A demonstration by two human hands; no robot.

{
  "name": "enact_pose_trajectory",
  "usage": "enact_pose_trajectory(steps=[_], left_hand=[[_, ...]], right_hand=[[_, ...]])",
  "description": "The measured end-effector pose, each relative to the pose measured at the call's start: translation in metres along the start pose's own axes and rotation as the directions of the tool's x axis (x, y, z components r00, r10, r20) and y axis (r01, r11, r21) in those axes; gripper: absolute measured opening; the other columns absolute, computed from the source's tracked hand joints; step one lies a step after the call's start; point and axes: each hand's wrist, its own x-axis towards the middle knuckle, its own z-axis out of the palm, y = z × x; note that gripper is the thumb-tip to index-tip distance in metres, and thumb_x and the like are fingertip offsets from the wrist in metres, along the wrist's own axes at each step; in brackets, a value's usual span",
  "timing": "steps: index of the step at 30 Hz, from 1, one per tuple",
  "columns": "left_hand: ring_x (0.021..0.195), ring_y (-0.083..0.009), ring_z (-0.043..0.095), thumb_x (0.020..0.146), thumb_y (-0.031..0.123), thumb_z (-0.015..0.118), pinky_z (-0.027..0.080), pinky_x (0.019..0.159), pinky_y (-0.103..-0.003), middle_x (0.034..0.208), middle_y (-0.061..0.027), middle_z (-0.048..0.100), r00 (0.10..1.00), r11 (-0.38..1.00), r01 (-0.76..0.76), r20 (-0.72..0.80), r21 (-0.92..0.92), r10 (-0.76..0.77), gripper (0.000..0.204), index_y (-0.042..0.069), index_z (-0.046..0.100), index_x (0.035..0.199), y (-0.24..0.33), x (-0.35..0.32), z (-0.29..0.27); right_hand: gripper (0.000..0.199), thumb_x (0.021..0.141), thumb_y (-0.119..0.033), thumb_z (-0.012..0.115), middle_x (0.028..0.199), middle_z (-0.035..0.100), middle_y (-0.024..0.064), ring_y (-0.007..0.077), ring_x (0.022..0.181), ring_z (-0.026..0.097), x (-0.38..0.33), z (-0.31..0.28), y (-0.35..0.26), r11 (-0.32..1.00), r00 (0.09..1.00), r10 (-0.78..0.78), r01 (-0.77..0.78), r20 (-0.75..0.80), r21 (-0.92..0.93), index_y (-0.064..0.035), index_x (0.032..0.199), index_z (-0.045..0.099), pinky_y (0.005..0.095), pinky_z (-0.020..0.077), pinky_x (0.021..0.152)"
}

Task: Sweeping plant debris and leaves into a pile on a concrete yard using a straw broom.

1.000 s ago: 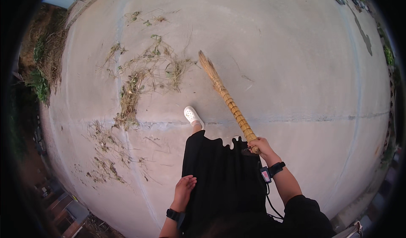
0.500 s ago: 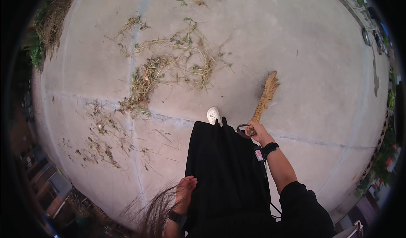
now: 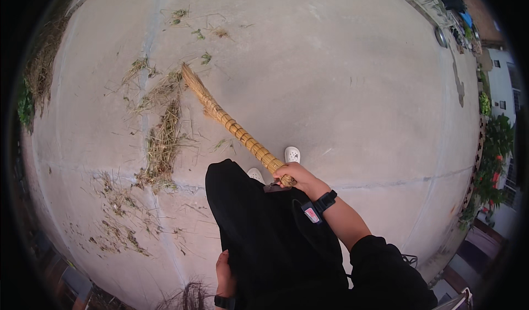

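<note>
My right hand (image 3: 293, 176) is closed round the thick end of a straw hand broom (image 3: 242, 136). The broom's bound yellow handle slants up and to the left. Its bristle tip touches the concrete beside a strip of dry stalks (image 3: 164, 139). A dark strap loop shows at the handle's end. Low down, my left hand (image 3: 224, 274) rests against my black clothing (image 3: 264, 238), holding nothing that I can see; its fingers look loosely stretched and partly hidden.
More scattered plant litter (image 3: 121, 213) lies to the lower left, with small tufts (image 3: 179, 17) farther ahead. My white clogs (image 3: 292, 155) stand just beyond the clothing. A heap of dry stalks (image 3: 41, 70) lines the left edge; plants (image 3: 493, 164) border the right.
The broom has swung from the right across to the left. The stalks in the middle have been swept leftward into a narrower strip. My left hand stays low by my clothing.
</note>
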Motion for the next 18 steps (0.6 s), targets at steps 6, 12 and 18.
enact_pose_trajectory(steps=[6, 12, 18], left_hand=[[0.090, -0.0191, 0.056, 0.090, 0.019, 0.043, 0.045, 0.083, -0.031, 0.097, -0.0095, 0.059, 0.993, 0.996, -0.075, 0.089, -0.049, 0.079, 0.027, -0.003, 0.056, 0.102, 0.000, 0.031, 0.040], [0.094, -0.0199, 0.055, 0.090, 0.020, 0.043, 0.042, 0.088, -0.031, 0.098, -0.0103, 0.059, 0.993, 0.977, -0.077, 0.105, 0.196, 0.058, 0.029, -0.003, 0.054, 0.104, 0.024, 0.041, 0.145], [0.097, -0.0199, 0.054, 0.091, 0.021, 0.042, 0.041, 0.090, -0.030, 0.101, -0.0106, 0.057, 0.995, 0.941, -0.054, 0.094, 0.334, 0.024, 0.031, -0.004, 0.053, 0.105, 0.042, 0.024, 0.237]], right_hand=[[0.026, 0.069, -0.007, 0.064, 0.068, 0.057, 0.0090, 0.0158, 0.054, 0.057, -0.111, -0.148, -0.059, 0.968, 0.859, -0.248, 0.198, -0.449, -0.155, 0.0062, 0.088, 0.053, 0.0254, 0.0477, 0.048], [0.022, 0.068, -0.004, 0.063, 0.065, 0.055, 0.0100, 0.0183, 0.053, 0.057, -0.097, -0.287, -0.143, 0.979, 0.672, -0.181, 0.194, -0.718, -0.065, 0.0054, 0.084, 0.052, 0.0297, 0.0491, 0.046], [0.013, 0.069, -0.003, 0.061, 0.064, 0.056, 0.0105, 0.0198, 0.049, 0.057, -0.044, -0.300, -0.214, 0.969, 0.759, -0.033, 0.183, -0.650, 0.164, 0.0013, 0.077, 0.052, 0.0321, 0.0492, 0.041]])
